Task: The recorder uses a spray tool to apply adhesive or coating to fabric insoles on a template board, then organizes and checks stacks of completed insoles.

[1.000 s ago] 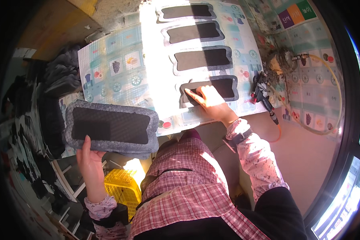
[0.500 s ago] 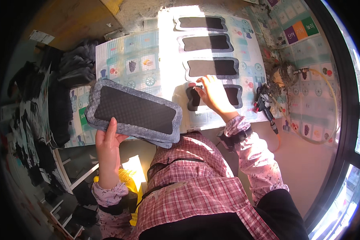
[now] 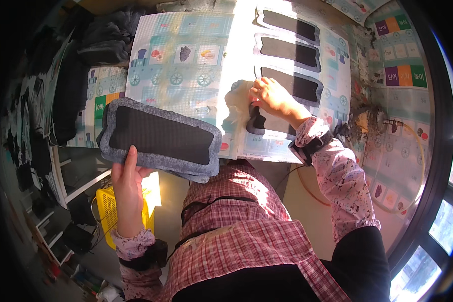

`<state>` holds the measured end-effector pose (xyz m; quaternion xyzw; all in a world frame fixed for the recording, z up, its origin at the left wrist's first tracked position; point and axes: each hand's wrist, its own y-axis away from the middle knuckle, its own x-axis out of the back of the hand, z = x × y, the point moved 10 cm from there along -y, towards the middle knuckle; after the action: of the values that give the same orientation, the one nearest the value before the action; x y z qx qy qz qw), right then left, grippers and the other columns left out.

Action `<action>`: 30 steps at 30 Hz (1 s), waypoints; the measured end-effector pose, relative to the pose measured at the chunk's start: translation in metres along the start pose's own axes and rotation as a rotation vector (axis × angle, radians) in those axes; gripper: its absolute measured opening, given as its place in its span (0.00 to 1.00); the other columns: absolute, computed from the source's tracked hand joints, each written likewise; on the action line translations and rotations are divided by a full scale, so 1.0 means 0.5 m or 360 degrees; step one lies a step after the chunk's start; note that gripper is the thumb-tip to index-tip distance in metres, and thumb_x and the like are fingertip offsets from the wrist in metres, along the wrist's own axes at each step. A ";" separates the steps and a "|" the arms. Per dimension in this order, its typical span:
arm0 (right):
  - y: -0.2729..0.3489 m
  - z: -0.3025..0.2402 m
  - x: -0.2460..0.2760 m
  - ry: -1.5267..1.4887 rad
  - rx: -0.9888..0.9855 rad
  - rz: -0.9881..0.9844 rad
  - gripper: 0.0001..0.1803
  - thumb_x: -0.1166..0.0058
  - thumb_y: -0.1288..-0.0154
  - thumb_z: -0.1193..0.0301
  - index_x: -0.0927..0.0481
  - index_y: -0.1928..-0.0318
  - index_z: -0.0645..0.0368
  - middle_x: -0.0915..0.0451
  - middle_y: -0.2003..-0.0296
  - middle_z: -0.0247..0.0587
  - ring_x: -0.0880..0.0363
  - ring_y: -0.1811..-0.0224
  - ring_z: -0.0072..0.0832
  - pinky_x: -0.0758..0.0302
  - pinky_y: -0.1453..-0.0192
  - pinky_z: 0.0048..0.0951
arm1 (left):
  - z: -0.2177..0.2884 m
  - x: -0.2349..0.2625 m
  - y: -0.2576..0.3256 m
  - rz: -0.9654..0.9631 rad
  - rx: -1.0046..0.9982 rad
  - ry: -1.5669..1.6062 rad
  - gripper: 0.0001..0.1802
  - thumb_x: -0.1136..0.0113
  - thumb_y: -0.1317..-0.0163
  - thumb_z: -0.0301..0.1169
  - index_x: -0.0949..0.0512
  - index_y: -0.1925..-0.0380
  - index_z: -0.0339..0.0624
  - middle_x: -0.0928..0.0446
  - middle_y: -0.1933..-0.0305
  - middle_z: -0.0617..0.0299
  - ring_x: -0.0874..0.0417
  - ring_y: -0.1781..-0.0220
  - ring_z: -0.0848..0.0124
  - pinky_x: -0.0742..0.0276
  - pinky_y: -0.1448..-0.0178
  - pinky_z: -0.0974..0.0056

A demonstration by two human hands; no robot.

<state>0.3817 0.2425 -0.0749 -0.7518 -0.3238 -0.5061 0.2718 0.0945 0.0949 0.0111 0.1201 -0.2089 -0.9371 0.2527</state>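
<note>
My left hand point(image 3: 129, 189) grips a small stack of rectangular pads point(image 3: 161, 133) with grey felt-like borders and black textured centres. Its thumb lies on the top pad's near edge, and other pad edges show underneath. On the table, my right hand point(image 3: 279, 103) has its fingers curled in at the far left corner of the nearest grey-edged pad point(image 3: 258, 120), seemingly pinching its edge. Hand and wrist cover part of that pad. Beyond it, three similar pads point(image 3: 289, 52) lie flat in a column, partly in bright sunlight.
A patterned plastic sheet point(image 3: 176, 75) covers the table. Dark pieces are piled point(image 3: 108, 38) at the far left. A yellow basket point(image 3: 105, 216) stands below the table's left side. On the right, a pale hose point(image 3: 422, 151) hangs by the wall, near a window frame point(image 3: 445, 199).
The view has shifted, so the table pads appear farther right and tilted. My right fingers have drawn in at the nearest pad's corner. My left hand still holds the stack.
</note>
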 end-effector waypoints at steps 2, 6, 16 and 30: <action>-0.007 -0.002 -0.007 -0.0037 0.0065 -0.0033 0.09 0.41 0.54 0.72 0.27 0.71 0.55 0.30 0.67 0.39 0.32 0.60 0.36 0.34 0.54 0.33 | -0.007 0.011 0.006 0.0025 0.0027 -0.0075 0.07 0.45 0.40 0.29 0.30 0.66 0.40 0.25 0.63 0.60 0.21 0.64 0.73 0.21 0.61 0.65; -0.013 -0.006 -0.028 -0.0021 0.0140 -0.0148 0.07 0.44 0.51 0.71 0.28 0.71 0.57 0.31 0.65 0.40 0.33 0.58 0.37 0.34 0.54 0.33 | -0.009 0.010 0.016 -0.0055 -0.0011 0.0014 0.09 0.46 0.39 0.30 0.30 0.62 0.38 0.26 0.62 0.60 0.22 0.62 0.72 0.22 0.60 0.64; 0.029 0.008 -0.003 -0.0882 -0.0034 -0.0233 0.06 0.60 0.37 0.74 0.38 0.70 0.62 0.31 0.75 0.46 0.30 0.73 0.44 0.31 0.66 0.35 | -0.002 -0.002 0.015 -0.0102 -0.0048 -0.0031 0.11 0.47 0.39 0.32 0.30 0.60 0.37 0.26 0.60 0.59 0.22 0.63 0.72 0.23 0.60 0.65; 0.051 0.051 0.073 -0.0869 -0.0664 0.0333 0.08 0.43 0.46 0.77 0.28 0.66 0.61 0.26 0.70 0.39 0.25 0.73 0.25 0.27 0.68 0.24 | 0.016 -0.072 0.011 -0.0158 -0.0030 0.0028 0.07 0.48 0.38 0.30 0.30 0.62 0.40 0.25 0.61 0.60 0.21 0.65 0.70 0.22 0.62 0.64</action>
<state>0.4263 0.2528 -0.0517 -0.9276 -0.1955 -0.3113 0.0662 0.1246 0.1122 0.0247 0.1362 -0.1915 -0.9493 0.2087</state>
